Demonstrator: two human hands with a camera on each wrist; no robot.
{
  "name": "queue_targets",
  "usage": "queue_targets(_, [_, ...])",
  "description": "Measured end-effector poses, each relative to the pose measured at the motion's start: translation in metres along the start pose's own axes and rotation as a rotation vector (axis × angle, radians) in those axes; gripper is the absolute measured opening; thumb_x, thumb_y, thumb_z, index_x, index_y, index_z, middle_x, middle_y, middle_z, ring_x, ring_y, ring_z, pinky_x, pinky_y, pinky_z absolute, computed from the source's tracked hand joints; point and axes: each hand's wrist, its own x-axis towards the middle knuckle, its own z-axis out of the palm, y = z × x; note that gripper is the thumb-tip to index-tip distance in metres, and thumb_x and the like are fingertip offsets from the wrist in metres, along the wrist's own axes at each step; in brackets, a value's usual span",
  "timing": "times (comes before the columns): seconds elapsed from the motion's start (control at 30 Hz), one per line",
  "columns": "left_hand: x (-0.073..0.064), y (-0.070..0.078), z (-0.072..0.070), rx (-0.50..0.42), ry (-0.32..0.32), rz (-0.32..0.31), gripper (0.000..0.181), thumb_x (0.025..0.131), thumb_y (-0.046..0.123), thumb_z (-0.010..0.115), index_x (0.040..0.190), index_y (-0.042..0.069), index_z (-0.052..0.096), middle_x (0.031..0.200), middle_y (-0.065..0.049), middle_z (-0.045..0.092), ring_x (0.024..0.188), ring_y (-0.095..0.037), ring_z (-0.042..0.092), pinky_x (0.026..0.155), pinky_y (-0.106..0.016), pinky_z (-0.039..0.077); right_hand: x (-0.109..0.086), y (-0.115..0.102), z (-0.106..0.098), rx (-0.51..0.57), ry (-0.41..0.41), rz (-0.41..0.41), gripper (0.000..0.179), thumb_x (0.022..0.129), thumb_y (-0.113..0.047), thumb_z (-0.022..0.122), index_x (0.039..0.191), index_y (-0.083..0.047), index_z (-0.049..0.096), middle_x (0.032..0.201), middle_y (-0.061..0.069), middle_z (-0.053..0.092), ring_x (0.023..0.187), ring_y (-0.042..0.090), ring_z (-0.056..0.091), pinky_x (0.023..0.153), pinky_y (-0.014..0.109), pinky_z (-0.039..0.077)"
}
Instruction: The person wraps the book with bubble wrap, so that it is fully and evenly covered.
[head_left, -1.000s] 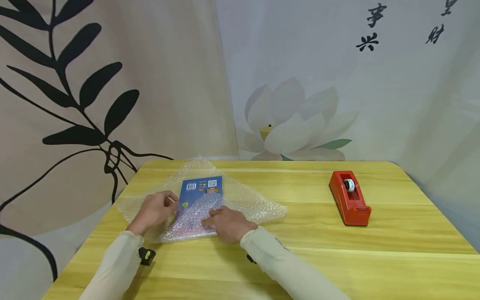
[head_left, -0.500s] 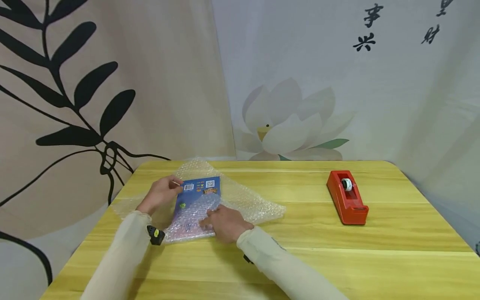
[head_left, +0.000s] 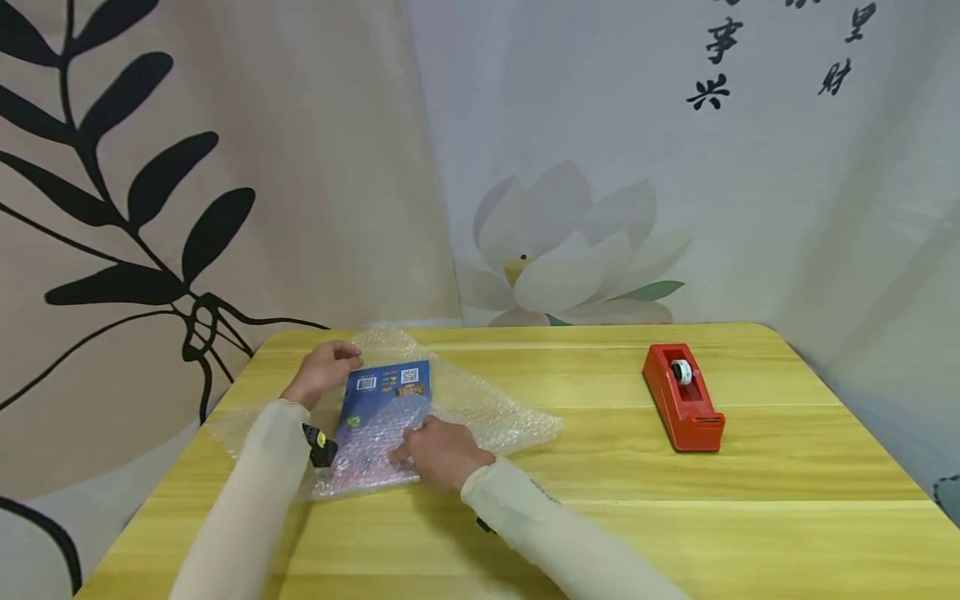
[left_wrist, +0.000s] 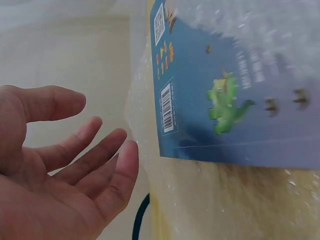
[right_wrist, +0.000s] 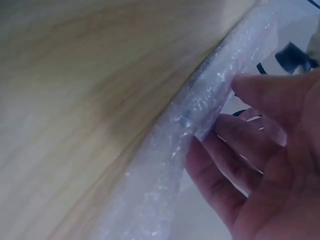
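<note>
A blue book (head_left: 382, 387) with a barcode, a QR code and a small green cartoon creature lies on a sheet of bubble wrap (head_left: 487, 408). One flap of the wrap is folded over the book's near part. My left hand (head_left: 324, 371) is by the book's far left corner; in the left wrist view that hand (left_wrist: 75, 165) has its fingers spread loosely, holding nothing. My right hand (head_left: 442, 450) rests its fingertips on the folded flap over the book. Seen from the right wrist, the fingers (right_wrist: 215, 180) are relaxed against the wrapped near edge.
A red tape dispenser (head_left: 684, 398) with a roll of tape stands on the right side of the wooden table (head_left: 600, 517). Behind the table hangs a curtain (head_left: 337, 167) printed with dark leaves, a lotus and characters.
My left hand has moved away from me along the book's left side to its far corner. The right hand stays on the folded flap. The head view has shifted slightly.
</note>
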Motion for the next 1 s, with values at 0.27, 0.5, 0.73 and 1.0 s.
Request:
queue_targets(0.27, [0.023,0.001,0.015,-0.137,0.017,-0.011,0.048,0.103,0.016,0.046,0.145,-0.007,0.042,0.148,-0.028,0.045,0.136,-0.044,0.047,0.109,-0.052,0.049,-0.001,0.003,0.0,-0.032,0.016,-0.021,0.042,0.092,-0.027,0.074,0.124,-0.052,0.065,0.129,-0.018,0.066,0.116,0.01,0.061,0.068,0.033,0.062])
queue_targets(0.5, [0.038,-0.007,0.007,-0.143,0.077,-0.068,0.053,0.103,0.017,0.043,0.152,-0.001,0.033,0.154,-0.027,0.039,0.135,-0.044,0.046,0.115,-0.057,0.041,0.001,0.002,-0.002,0.006,0.033,-0.005,0.04,0.092,-0.027,0.074,0.121,-0.053,0.066,0.131,-0.019,0.066,0.116,0.01,0.06,0.069,0.034,0.062])
queue_targets(0.73, [0.051,-0.018,-0.001,-0.099,0.048,-0.104,0.057,0.102,0.019,0.043,0.152,-0.005,0.029,0.155,-0.031,0.035,0.141,-0.048,0.039,0.116,-0.059,0.038,0.002,0.0,0.001,0.047,0.035,0.018,0.036,0.092,-0.031,0.073,0.119,-0.054,0.067,0.131,-0.021,0.066,0.116,0.009,0.061,0.067,0.032,0.062])
queue_targets(1.0, [0.062,-0.028,-0.01,0.001,-0.023,-0.021,0.065,0.098,0.019,0.046,0.151,-0.013,0.024,0.15,-0.039,0.034,0.129,-0.049,0.045,0.112,-0.059,0.041,0.003,0.001,0.004,0.037,0.032,0.019,0.033,0.093,-0.033,0.071,0.118,-0.054,0.066,0.135,-0.024,0.062,0.116,0.008,0.059,0.067,0.031,0.06])
